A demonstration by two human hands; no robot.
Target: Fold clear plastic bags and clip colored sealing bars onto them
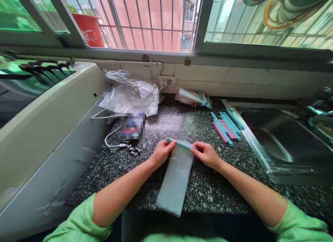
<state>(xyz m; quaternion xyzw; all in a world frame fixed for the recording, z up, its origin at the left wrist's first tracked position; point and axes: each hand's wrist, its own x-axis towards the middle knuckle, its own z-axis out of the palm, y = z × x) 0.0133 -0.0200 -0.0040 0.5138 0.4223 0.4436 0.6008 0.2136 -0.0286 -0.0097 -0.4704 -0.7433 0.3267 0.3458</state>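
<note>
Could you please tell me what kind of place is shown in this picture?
It is most likely a kitchen: a metal sink is set into the dark speckled countertop, and a tiled wall runs behind them.

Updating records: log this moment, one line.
left grip: teal strip end; right grip: other end; plastic bag: extends from strip; loose strips: beside sink

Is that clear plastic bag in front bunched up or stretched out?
Stretched out: the clear plastic bag forms a long, flat strip below the teal clip.
</note>
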